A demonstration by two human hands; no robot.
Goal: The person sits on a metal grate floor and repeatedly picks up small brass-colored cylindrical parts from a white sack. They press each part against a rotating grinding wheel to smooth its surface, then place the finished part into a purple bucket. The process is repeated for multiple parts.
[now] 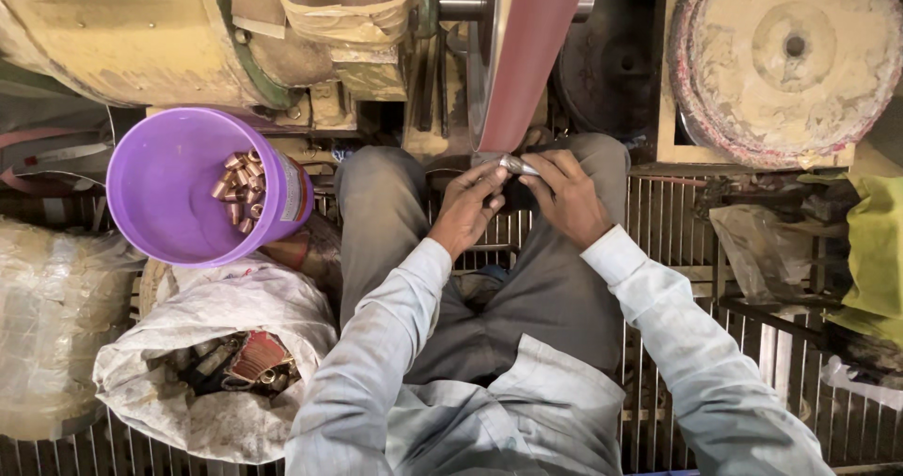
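Note:
Both my hands meet in front of my knees and hold one small shiny metal piece against the lower edge of a red-brown sanding belt. My left hand pinches the piece from the left. From the right, my right hand grips it with the fingers curled over it. Most of the piece is hidden by the fingers. I sit with grey trousers and light blue sleeves in view.
A purple bucket with several copper-coloured fittings stands at the left. Below it lies an open white sack of metal parts. A dusty buffing wheel is at the top right, a yellow motor housing top left. Metal grating floor.

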